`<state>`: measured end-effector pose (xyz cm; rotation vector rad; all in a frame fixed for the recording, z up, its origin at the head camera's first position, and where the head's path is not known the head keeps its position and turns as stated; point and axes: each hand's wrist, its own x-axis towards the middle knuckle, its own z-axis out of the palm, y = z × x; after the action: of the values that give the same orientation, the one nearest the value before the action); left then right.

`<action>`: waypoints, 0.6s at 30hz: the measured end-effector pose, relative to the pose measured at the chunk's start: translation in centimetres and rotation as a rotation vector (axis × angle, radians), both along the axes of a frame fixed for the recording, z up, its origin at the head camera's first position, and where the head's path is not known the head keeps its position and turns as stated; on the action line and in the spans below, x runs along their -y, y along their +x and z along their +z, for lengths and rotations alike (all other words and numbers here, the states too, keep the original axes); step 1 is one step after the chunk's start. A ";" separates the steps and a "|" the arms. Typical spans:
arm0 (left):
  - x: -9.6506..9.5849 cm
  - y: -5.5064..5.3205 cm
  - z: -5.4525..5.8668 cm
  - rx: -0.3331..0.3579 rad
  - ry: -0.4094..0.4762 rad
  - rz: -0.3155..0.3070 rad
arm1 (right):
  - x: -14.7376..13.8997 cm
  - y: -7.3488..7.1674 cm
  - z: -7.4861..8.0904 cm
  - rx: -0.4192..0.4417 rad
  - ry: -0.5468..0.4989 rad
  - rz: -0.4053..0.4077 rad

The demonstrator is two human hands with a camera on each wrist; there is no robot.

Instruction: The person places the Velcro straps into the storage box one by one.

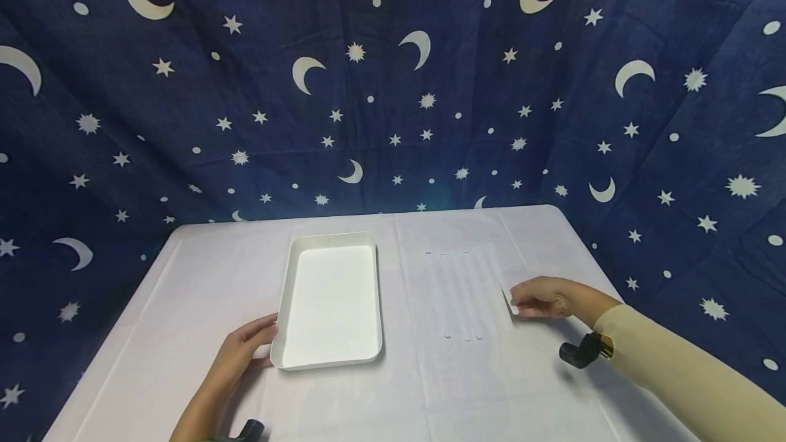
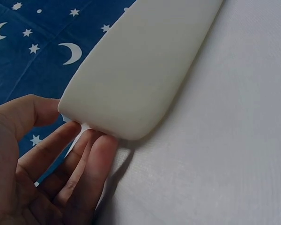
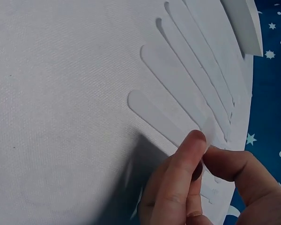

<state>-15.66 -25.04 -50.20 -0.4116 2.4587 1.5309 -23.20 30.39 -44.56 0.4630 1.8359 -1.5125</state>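
The fingertips of my left hand [image 1: 242, 346] touch the outer wall of a shallow white rectangular tray [image 1: 334, 302] near its front left corner. Close up in the left wrist view, the fingers rest against the tray's rounded wall [image 2: 131, 89]. At the right, my right hand [image 1: 540, 297] pinches a thin translucent strip [image 1: 509, 299] between thumb and fingers, its raised end tilted off the cloth. Several similar strips with rounded ends [image 3: 147, 107] lie side by side to the left of that hand. The fingers partly hide the pinched strip in the right wrist view.
A white cloth [image 1: 424, 387] covers the table. Behind it and along the sides hangs a dark blue curtain [image 1: 381, 114] with moons and stars. Black camera mounts [image 1: 580, 352] sit at both wrists. Between the tray and the strips lies a band of cloth.
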 end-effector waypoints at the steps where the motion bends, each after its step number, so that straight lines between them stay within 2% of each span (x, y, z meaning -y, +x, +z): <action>1: 0.0 0.0 0.0 0.001 -0.004 0.002 | 0.0 0.0 0.1 0.004 -0.006 -0.006; 8: -0.2 -0.1 0.0 0.004 0.025 0.025 | -0.3 -0.1 0.7 0.034 -0.021 -0.048; 18: -0.3 0.1 0.2 0.013 -0.017 0.032 | -0.5 -0.4 2.4 0.071 -0.056 -0.010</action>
<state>-15.59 -24.77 -50.03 -0.4639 2.4684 1.5157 -23.58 30.89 -42.20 0.4933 1.7353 -1.5302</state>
